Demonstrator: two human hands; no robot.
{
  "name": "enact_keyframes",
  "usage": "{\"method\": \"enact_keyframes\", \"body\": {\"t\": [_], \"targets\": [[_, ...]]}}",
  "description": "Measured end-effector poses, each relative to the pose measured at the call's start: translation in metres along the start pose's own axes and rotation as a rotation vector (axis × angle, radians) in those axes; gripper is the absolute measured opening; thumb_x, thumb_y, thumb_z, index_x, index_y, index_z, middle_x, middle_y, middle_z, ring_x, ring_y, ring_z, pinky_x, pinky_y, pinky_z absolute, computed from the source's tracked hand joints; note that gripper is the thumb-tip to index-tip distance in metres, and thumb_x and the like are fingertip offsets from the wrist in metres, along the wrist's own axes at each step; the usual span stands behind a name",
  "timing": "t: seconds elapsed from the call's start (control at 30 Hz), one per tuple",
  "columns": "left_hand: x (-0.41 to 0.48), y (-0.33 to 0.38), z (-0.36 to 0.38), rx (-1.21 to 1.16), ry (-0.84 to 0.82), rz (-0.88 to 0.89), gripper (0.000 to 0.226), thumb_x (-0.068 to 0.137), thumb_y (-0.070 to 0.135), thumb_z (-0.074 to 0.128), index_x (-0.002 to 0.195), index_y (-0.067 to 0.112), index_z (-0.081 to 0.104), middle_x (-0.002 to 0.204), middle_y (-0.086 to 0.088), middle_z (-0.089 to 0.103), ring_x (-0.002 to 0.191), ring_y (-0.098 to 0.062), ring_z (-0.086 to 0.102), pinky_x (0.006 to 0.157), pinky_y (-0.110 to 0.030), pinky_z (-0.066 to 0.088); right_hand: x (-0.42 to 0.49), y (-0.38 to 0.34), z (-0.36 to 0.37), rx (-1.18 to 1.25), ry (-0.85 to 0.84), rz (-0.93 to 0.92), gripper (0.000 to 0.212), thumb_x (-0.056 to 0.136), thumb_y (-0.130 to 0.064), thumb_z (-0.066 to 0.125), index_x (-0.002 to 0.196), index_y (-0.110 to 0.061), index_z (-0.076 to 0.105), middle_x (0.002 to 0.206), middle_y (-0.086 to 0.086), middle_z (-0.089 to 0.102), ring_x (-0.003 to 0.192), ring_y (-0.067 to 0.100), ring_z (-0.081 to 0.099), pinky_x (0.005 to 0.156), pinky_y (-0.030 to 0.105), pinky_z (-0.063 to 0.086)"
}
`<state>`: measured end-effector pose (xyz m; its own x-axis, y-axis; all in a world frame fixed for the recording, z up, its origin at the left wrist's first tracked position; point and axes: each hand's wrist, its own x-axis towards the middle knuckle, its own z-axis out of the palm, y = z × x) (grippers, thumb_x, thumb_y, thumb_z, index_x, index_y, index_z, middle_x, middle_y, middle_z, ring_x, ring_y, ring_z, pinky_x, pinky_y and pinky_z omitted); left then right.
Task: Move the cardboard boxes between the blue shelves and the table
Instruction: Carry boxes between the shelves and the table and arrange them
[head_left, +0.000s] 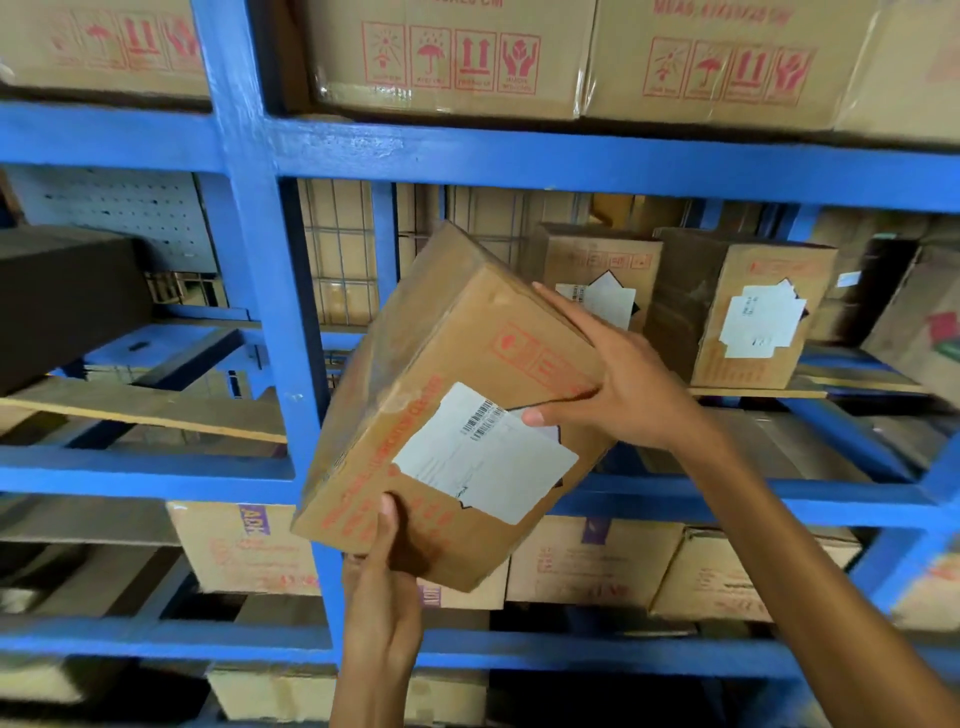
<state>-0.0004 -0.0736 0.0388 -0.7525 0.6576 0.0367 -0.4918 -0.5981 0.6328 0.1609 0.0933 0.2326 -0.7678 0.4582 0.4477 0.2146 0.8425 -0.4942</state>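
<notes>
I hold a cardboard box tilted in the air in front of the blue shelves. It has red print and a white barcode label on its near face. My left hand grips its lower near corner from below, thumb on the face. My right hand clasps its right edge, thumb on the label. Two similar labelled boxes stand upright on the middle shelf behind it. The table is out of view.
A blue upright post stands just left of the held box. Large cartons fill the top shelf, and more cartons sit on the lower shelves. A dark box sits on the left middle shelf above a loose board.
</notes>
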Motion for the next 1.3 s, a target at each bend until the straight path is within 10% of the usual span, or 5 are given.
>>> {"method": "enact_keyframes", "body": {"t": [0.27,0.43,0.63,0.93,1.3], "targets": [[-0.079,0.027,0.03,0.337,0.105,0.198,0.097,0.052,0.054,0.094,0.133,0.013,0.06,0.119,0.002,0.074,0.111,-0.009,0.069,0.103,-0.035,0.049,-0.113,0.02,0.005,0.339,0.255,0.152,0.103,0.062,-0.035,0.089,0.14,-0.055,0.025,0.118,-0.041,0.042,0.1,-0.037,0.043,0.072,-0.006,0.041],[-0.13,0.032,0.043,0.538,0.06,0.249,0.067,0.063,0.038,0.091,0.121,0.018,0.065,0.111,0.005,0.076,0.105,-0.006,0.07,0.088,-0.023,0.055,-0.19,0.032,0.018,0.434,0.374,0.252,0.107,0.058,-0.045,0.092,0.15,-0.031,0.04,0.12,-0.036,0.055,0.107,-0.024,0.053,0.081,-0.001,0.045],[-0.147,0.015,0.066,0.644,-0.074,0.252,0.064,0.053,0.05,0.085,0.108,0.022,0.068,0.097,0.012,0.078,0.094,-0.007,0.073,0.075,-0.018,0.056,-0.274,0.026,0.018,0.451,0.643,0.421,0.092,0.057,-0.057,0.093,0.137,-0.044,0.048,0.123,-0.027,0.063,0.113,-0.012,0.06,0.091,0.012,0.049],[-0.14,-0.067,0.116,0.776,-0.613,0.098,0.091,0.042,0.035,0.1,0.123,0.03,0.057,0.104,0.028,0.066,0.096,0.019,0.06,0.079,-0.012,0.049,-0.38,0.003,-0.01,0.191,1.072,0.659,0.095,0.056,-0.039,0.095,0.138,-0.023,0.052,0.12,-0.03,0.067,0.113,-0.005,0.063,0.091,0.018,0.055],[-0.249,-0.18,0.197,0.618,-1.35,-0.285,0.071,0.045,0.036,0.095,0.107,0.03,0.062,0.098,0.018,0.076,0.092,0.002,0.071,0.078,-0.016,0.053,-0.533,-0.114,-0.008,-0.234,1.577,0.955,0.1,0.063,-0.028,0.096,0.147,-0.033,0.042,0.125,-0.025,0.064,0.115,-0.004,0.062,0.086,0.016,0.055]]}}
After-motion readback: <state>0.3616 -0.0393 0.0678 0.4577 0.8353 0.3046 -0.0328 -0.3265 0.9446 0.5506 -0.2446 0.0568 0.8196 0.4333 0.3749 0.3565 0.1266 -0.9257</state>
